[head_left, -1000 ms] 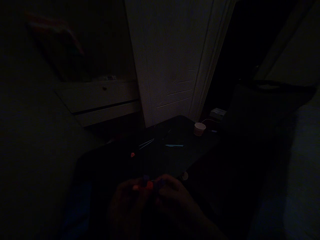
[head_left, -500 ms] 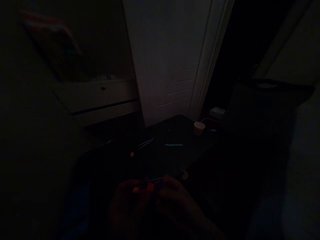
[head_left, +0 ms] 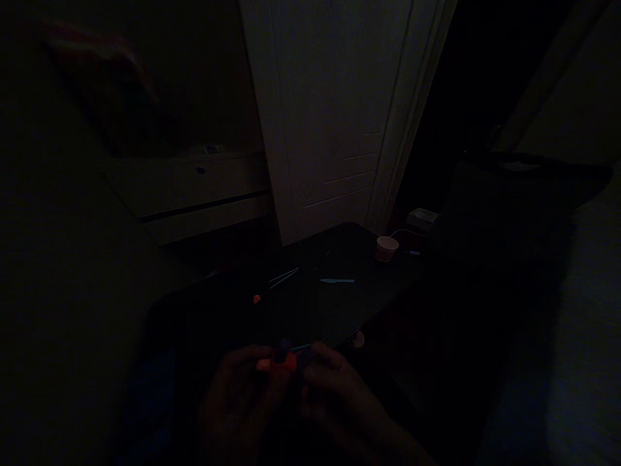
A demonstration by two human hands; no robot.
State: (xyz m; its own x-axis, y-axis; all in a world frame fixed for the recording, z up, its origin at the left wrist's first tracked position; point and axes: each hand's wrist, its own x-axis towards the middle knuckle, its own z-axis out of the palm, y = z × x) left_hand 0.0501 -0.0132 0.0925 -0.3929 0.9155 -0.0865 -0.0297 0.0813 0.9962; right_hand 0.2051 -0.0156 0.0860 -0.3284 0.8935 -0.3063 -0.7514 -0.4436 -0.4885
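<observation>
The scene is very dark. My left hand (head_left: pixel 240 395) is closed around a small orange-red and dark bluish lump (head_left: pixel 285 362), with a paler orange bit at its left end. From the right, my right hand (head_left: pixel 339 385) pinches at a dark bluish part of the same lump; whether that part is joined to the rest I cannot tell. A thin light-blue stick (head_left: pixel 301 347) shows just behind the fingers, its ends hidden. Beyond the hands lie a small orange lump (head_left: pixel 257 299), a pair of thin light sticks or tweezers (head_left: pixel 284 278) and a pale blue plastic knife (head_left: pixel 337 281).
The dark table (head_left: pixel 310 310) has a paper cup (head_left: pixel 387 248) near its far right corner. Beside it are a small pale stick and a white cable. A pale door (head_left: pixel 330 116) stands behind the table, and a drawer cabinet (head_left: pixel 208 188) is to the left.
The lump has turned a little between my fingers, so more of its orange-red and dark parts show. My left hand has shifted slightly left. Things on the table have stayed put.
</observation>
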